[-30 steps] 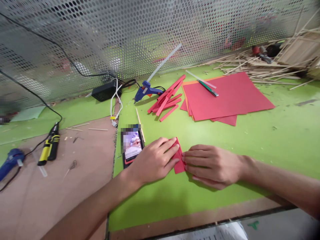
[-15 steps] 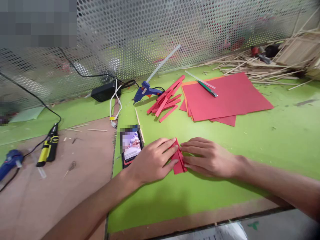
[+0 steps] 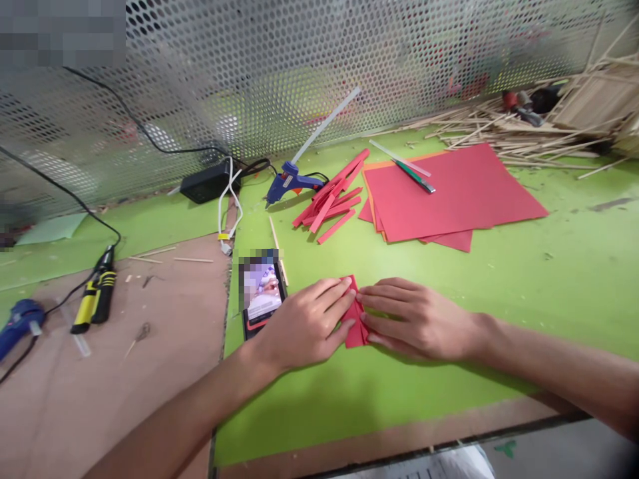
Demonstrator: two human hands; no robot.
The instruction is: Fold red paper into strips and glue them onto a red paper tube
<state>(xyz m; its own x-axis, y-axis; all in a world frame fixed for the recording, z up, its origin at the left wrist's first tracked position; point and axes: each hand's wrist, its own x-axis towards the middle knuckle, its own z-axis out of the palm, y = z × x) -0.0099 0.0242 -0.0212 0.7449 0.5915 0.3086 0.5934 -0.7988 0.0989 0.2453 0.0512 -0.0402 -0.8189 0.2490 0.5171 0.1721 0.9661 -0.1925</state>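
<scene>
A small folded piece of red paper (image 3: 355,327) lies on the green tabletop between my two hands, with a fold line running along it. My left hand (image 3: 315,324) holds it down from the left, fingertips on its upper part and thumb lower down. From the right, my right hand (image 3: 417,318) grips the folded edge with its fingers close together; the thumb side is partly hidden. Just left of my left hand lies a phone (image 3: 262,293) with a lit screen, and a thin wooden stick (image 3: 278,249) is beside it.
Behind my hands are red paper strips (image 3: 332,199), a blue glue gun (image 3: 287,183) and red sheets (image 3: 454,193) carrying a green cutter knife (image 3: 414,176). Wooden sticks (image 3: 479,133) pile up at back right. A black adapter (image 3: 210,181) and a yellow-black tool (image 3: 97,293) lie left.
The fingers of my right hand have shifted slightly left over the red paper, pressing its right fold inward. My left hand stays nearly in place.
</scene>
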